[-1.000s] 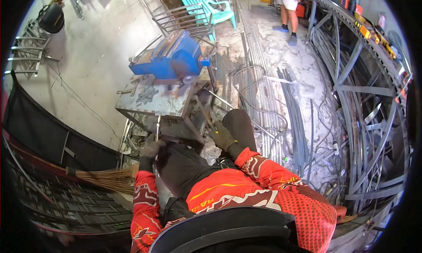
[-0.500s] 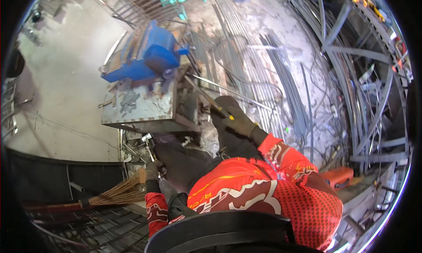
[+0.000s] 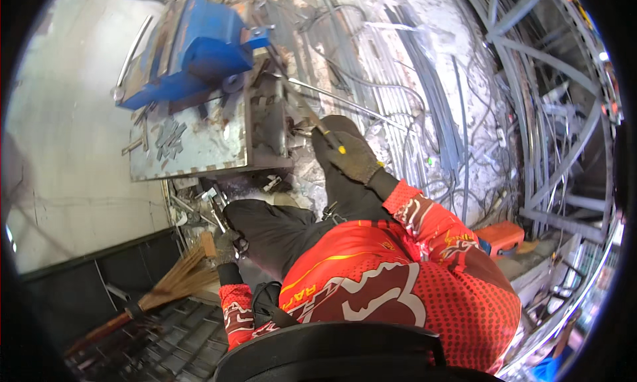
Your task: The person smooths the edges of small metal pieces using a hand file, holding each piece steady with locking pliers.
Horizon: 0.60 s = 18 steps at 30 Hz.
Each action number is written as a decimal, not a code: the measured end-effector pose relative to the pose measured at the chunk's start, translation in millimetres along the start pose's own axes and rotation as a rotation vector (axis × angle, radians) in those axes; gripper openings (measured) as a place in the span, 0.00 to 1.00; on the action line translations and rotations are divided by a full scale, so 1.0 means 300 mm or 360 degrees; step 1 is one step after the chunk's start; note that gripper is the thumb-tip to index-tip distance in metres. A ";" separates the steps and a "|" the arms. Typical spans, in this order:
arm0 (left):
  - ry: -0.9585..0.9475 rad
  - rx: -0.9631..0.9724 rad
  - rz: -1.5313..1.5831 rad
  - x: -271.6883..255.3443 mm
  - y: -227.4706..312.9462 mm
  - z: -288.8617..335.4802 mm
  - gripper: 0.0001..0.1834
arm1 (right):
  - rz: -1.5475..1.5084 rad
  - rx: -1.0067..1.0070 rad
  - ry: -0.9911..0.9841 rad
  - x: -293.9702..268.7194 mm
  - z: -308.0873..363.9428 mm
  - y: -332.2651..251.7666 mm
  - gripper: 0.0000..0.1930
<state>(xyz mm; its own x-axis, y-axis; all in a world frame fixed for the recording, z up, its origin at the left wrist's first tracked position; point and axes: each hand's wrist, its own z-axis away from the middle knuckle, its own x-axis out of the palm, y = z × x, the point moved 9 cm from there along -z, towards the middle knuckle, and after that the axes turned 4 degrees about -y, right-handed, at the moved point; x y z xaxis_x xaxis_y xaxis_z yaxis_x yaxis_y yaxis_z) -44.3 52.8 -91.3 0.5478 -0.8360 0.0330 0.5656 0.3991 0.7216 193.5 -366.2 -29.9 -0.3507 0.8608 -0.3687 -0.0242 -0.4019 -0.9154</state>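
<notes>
Broom lay lower left by the dark floor grating. Left hand, gloved, low at centre-left among scrap under the tabletop edge; grip not readable, fingers hidden. Blue vise sat upper left on the tabletop. Right hand, gloved, was closed on a thin rod at the tabletop's right edge. Bent rods crowded the right; little open room.

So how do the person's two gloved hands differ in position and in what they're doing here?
The right hand is raised beside the metal stand and closed around a thin tool with a yellow band; the left hand hangs low by the knee, near the broom, and whether it holds anything is unclear. The right hand shows fully, the left only partly. Both wear dark work gloves and red sleeves.
</notes>
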 end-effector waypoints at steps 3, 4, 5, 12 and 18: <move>0.0109 0.0403 -0.0195 -0.071 -0.007 0.036 0.17 | -0.0135 -0.0065 -0.0019 0.014 -0.021 0.025 0.24; 0.0396 0.0634 -0.0570 -0.032 0.048 0.070 0.23 | -0.0180 0.0081 -0.0003 0.016 -0.020 0.102 0.22; 0.0318 0.0888 -0.0771 0.070 0.143 0.121 0.27 | -0.0317 0.0182 -0.0007 0.013 -0.020 0.147 0.19; 0.0430 0.0606 -0.1423 0.247 0.312 0.201 0.31 | -0.0031 -0.0038 -0.0048 -0.012 0.000 0.031 0.22; 0.0567 0.1183 -0.1989 0.212 0.324 0.154 0.18 | 0.0322 -0.0193 -0.0152 0.028 -0.004 -0.033 0.25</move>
<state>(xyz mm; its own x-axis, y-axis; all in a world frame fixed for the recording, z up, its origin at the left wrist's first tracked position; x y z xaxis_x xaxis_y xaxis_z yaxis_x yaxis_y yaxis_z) 16.9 21.0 13.0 0.1396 -0.3073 -0.9413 0.3952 -0.8543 0.3375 191.8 -354.6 -24.0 -0.4242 0.7311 -0.5344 0.1660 -0.5173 -0.8395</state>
